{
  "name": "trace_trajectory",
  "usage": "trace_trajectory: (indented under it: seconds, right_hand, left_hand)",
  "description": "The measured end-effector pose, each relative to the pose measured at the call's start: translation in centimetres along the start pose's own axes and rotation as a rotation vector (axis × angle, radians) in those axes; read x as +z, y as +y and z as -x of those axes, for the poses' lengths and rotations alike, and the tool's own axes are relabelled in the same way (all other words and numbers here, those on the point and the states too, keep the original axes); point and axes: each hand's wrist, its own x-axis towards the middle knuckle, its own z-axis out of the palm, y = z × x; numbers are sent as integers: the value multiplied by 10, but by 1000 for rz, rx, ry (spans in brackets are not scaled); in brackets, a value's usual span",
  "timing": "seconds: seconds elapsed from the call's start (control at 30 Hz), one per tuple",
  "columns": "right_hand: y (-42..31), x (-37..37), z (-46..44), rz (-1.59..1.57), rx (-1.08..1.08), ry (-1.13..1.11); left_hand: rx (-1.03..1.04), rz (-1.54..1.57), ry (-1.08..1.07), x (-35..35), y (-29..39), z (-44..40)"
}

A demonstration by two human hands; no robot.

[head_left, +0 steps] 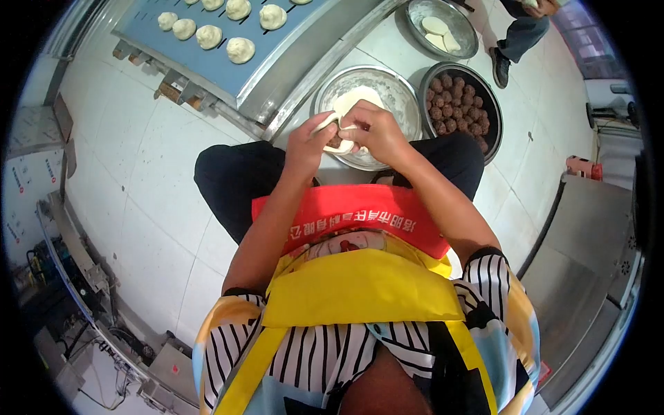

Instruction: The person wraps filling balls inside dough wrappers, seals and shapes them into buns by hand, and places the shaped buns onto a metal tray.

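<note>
A round dough wrapper (323, 124) with brown meat filling (335, 141) in it is held between both hands, over a floured metal bowl (407, 97). My left hand (308, 144) cups the wrapper from the left, fingers closed on its edge. From the other side, my right hand (377, 133) pinches the rim of the same wrapper. Another flat dough wrapper (360, 97) lies in the bowl just beyond my fingers. To the right stands a dark bowl (424, 83) heaped with brown meatballs (458, 104). My fingers partly hide the filling.
At the upper left, several pleated buns (241, 50) sit on a blue conveyor belt (187, 48) with a metal frame (290, 104). A metal bowl (472, 50) with dough wrappers (436, 26) stands farther back. Another person's leg (523, 40) is at upper right. Steel equipment (577, 235) lines the right side.
</note>
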Motion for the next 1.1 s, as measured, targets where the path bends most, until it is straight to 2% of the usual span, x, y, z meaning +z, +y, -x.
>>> trace_trajectory:
  seconds: [0.13, 0.23, 0.33, 0.37, 0.47, 0.5, 0.63, 0.77, 0.87, 0.97, 1.03, 1.1]
  right_hand:
    - [3, 1, 4, -33, -72, 38]
    - [4, 0, 6, 18, 9, 19]
    - [-8, -4, 2, -37, 88, 179]
    - [3, -1, -1, -57, 74, 221]
    - [0, 4, -2, 54, 82, 233]
    - [-4, 0, -1, 110, 68, 152]
    - [-27, -7, 2, 221, 3, 205]
    - [-10, -9, 4, 265, -57, 73]
    - [-13, -14, 10, 132, -191, -4]
    - [-25, -9, 21, 180, -83, 74]
    - [-31, -7, 22, 54, 88, 147]
    - [-31, -8, 22, 47, 120, 167]
  left_hand:
    - [-54, -174, -126, -6, 9, -5]
    - [-90, -383, -225, -11, 8, -13]
    - [-192, 393, 61, 13, 15, 3]
    - [-224, 426, -3, 19, 10, 2]
    - [-175, 473, 11, 25, 6, 4]
    - [-193, 449, 47, 23, 7, 5]
    - [-236, 402, 52, 22, 19, 6]
    - [-224, 349, -17, 21, 24, 9]
    - [-212, 347, -25, 16, 22, 16]
    - [-202, 412, -28, 17, 22, 16]
    - [-196, 412, -57, 23, 29, 15]
    - [-194, 396, -68, 25, 32, 16]
